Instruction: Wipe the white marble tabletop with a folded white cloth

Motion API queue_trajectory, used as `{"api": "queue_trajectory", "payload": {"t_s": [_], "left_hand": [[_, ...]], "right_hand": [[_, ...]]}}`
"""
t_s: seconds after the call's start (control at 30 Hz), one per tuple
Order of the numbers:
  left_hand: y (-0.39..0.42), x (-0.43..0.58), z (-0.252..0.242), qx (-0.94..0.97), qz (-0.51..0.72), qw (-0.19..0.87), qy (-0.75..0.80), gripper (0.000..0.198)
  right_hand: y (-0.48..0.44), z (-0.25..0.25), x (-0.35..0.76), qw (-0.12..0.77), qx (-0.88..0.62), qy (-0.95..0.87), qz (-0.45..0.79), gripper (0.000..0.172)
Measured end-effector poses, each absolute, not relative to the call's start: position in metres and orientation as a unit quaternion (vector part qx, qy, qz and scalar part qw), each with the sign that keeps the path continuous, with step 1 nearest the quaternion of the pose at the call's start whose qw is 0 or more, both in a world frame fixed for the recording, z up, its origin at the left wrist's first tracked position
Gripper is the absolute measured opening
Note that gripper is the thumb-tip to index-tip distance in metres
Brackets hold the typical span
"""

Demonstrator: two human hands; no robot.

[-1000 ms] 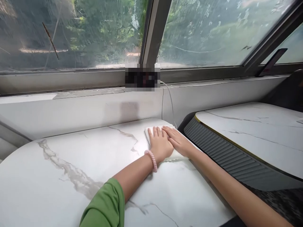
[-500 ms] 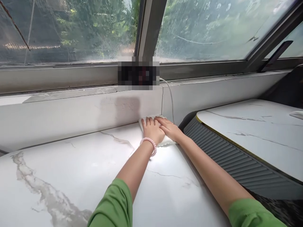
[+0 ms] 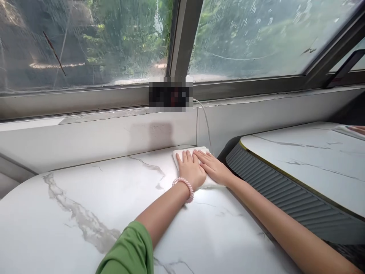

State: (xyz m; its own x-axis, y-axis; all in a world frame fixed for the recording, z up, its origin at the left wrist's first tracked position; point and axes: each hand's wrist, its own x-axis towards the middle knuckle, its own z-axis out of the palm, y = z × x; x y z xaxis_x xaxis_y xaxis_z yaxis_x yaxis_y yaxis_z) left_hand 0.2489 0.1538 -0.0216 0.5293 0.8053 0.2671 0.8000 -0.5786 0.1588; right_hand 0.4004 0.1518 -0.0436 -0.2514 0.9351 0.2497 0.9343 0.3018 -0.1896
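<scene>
A folded white cloth [image 3: 179, 153] lies on the white marble-patterned tabletop [image 3: 137, 213], close to its far right corner by the wall. My left hand [image 3: 190, 168] rests flat on the cloth with fingers stretched out; a pink coiled band [image 3: 190, 188] circles that wrist. Beside it, my right hand [image 3: 215, 167] also lies flat on the cloth, fingers extended and pointing up to the left, touching the left hand. Both palms press down from above, and much of the cloth is hidden beneath them.
A second marble-patterned table [image 3: 308, 152] with grey ribbed sides stands to the right; part of another person's hand [image 3: 359, 129] is on a cloth there. Behind, a low white wall [image 3: 114, 140] runs under windows. A white cable [image 3: 207, 118] hangs from the sill.
My hands and the cloth have drawn slightly back from the wall, toward me. The view has shifted a little, and another person's hand now shows at the right edge.
</scene>
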Motion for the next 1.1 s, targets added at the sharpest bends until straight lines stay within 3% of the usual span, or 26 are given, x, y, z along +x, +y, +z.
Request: {"api": "queue_trajectory", "payload": {"t_s": [0.57, 1.1], "left_hand": [[-0.014, 0.231, -0.01, 0.946, 0.117, -0.009, 0.303, 0.057], [0.019, 0.19, -0.009, 0.957, 0.073, 0.008, 0.281, 0.058]], "right_hand": [[-0.07, -0.052, 0.38, 0.186, -0.636, -0.74, -0.114, 0.053], [-0.031, -0.049, 0.343, 0.141, -0.656, -0.736, -0.088, 0.053]]}}
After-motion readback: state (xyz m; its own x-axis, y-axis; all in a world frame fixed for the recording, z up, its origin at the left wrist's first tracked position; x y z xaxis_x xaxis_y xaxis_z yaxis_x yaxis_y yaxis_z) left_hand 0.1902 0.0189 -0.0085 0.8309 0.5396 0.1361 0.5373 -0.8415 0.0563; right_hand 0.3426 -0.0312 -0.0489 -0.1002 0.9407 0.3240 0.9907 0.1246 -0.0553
